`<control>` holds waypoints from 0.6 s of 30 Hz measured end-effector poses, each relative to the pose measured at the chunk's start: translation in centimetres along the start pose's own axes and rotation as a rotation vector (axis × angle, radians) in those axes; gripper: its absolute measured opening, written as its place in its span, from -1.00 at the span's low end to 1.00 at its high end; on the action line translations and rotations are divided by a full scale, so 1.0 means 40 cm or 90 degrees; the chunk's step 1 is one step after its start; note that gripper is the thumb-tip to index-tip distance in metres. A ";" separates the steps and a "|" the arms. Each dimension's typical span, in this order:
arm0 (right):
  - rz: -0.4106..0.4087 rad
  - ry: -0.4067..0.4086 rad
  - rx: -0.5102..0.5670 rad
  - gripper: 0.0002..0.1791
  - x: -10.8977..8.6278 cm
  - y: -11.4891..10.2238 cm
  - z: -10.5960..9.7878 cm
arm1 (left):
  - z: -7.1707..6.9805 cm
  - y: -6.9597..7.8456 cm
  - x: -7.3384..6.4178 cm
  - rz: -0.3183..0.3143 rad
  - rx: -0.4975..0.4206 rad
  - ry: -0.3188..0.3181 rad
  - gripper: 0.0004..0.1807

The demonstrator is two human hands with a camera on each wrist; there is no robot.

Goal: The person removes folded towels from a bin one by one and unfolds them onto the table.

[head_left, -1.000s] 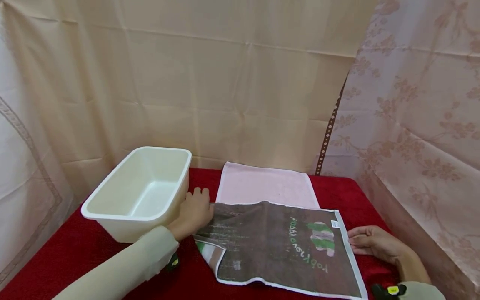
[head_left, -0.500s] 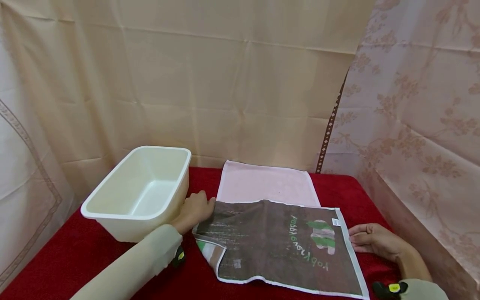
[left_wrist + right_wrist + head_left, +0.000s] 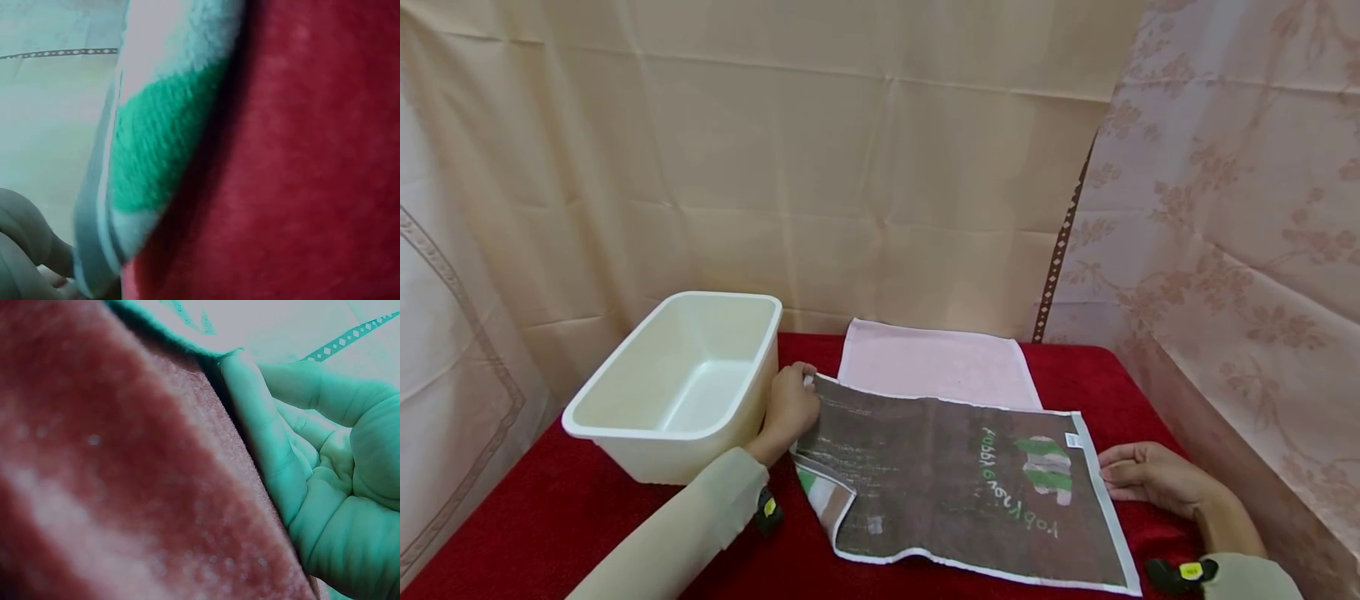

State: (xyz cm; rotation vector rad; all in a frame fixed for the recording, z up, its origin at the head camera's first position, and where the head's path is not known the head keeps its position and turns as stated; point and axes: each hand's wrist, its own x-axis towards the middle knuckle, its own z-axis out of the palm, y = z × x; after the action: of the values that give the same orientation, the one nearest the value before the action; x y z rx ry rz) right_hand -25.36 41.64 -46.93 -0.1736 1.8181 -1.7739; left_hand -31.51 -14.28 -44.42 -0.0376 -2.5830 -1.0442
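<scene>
A brown towel (image 3: 940,483) with white hems, mirrored lettering and a green-and-pink patch lies across the red cloth in the head view. Its near-left corner is turned over, showing green, white and tan pile. My left hand (image 3: 792,408) pinches the far-left corner, lifted slightly beside the tub. In the left wrist view the towel's green pile (image 3: 165,137) hangs close to the camera, with part of the hand (image 3: 28,244) at the lower left. My right hand (image 3: 1157,482) rests on its side, fingertips touching the right hem; the right wrist view shows its fingers (image 3: 259,425) fairly straight.
A cream plastic tub (image 3: 752,392) stands at the left, right next to my left hand. Behind the brown towel lies a pink towel (image 3: 936,362), partly covered by it. Red cloth (image 3: 1075,375) covers the table, and curtains (image 3: 880,167) hang behind and at both sides.
My left hand has gone a little up and away along the tub, drawing the brown towel's far-left corner with it and straightening that side. The right hand has hardly moved.
</scene>
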 end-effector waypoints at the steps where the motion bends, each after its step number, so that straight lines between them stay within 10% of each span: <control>1: -0.001 -0.001 0.000 -0.74 0.000 0.000 0.000 | 0.001 -0.003 -0.002 -0.006 0.010 -0.003 -0.69; 8: 0.006 0.011 -0.012 -0.76 0.004 -0.002 0.006 | 0.015 -0.026 -0.010 -0.049 0.013 -0.033 -0.59; 18: 0.012 0.006 -0.015 -0.78 0.005 0.001 -0.004 | 0.000 0.037 -0.042 0.067 0.052 -0.079 -0.52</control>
State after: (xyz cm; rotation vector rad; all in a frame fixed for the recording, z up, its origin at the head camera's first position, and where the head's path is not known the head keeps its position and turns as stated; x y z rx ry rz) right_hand -25.58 41.67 -47.02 -0.1576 1.8429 -1.7439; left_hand -29.71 -13.04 -43.98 -0.2218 -2.6994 -0.9238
